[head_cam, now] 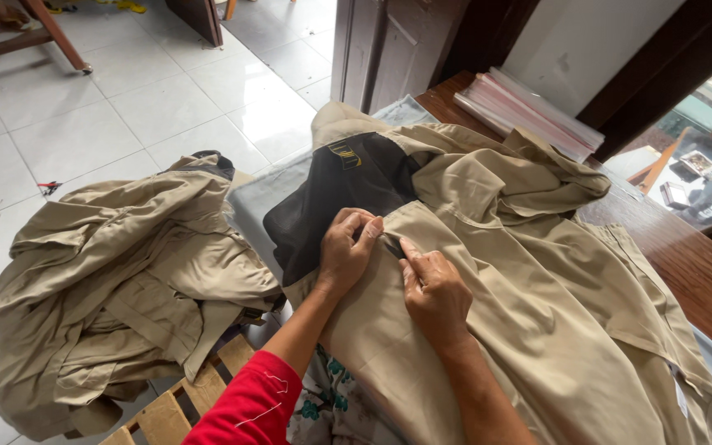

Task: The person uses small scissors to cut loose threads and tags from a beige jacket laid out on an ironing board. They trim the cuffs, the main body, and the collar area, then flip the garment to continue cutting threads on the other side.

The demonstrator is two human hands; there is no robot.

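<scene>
On a padded work surface (257, 198), a tan jacket (537, 280) is lying spread out, its black lining (331, 198) showing at the upper left. Both of the person's hands are meeting at the edge where the tan cloth borders the black part. The left hand (346, 251) is curling its fingers together, pinching the fabric edge between thumb and fingertips. The right hand (434, 292) is lying just beside it, fingers drawn together and pressing on the tan cloth, the thumb and forefinger closing on a small dark piece (392, 247) at the seam; what that piece is cannot be told. A red sleeve (249, 408) is covering the left upper arm.

To the left, a heap of tan garments (125, 280) is resting on a wooden slatted stand (183, 404) above the white tiled floor (109, 107). At the far end of the brown wooden table (686, 264), a stack of clear plastic bags (529, 111) is lying against the wall.
</scene>
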